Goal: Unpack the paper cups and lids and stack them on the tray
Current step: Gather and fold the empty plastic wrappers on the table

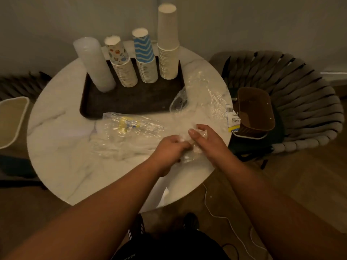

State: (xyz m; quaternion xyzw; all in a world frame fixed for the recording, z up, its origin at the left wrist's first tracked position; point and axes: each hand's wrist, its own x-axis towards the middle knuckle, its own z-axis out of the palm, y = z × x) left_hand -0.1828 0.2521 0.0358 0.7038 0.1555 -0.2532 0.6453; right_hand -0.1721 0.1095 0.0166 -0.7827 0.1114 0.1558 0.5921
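Open room over the near left of the surface (62, 147), bare marble. Front half of the tray (131, 104) free too. Blocked along the tray's far edge by four tall stacks: lids (93, 64), patterned cups (122, 66), blue zigzag cups (145, 57), plain cups (168, 44), close together, narrow gaps only. Cluttered at centre and right by loose plastic wrappers (202, 98). Hemmed in beyond the right edge by a chair (300, 91).

A round white marble table (62, 147) is seen beneath the fingers. To their right, a brown basket (255, 109) is set on a grey woven chair (300, 94). Far to their left, a beige bin (11, 121) is partly cut off.
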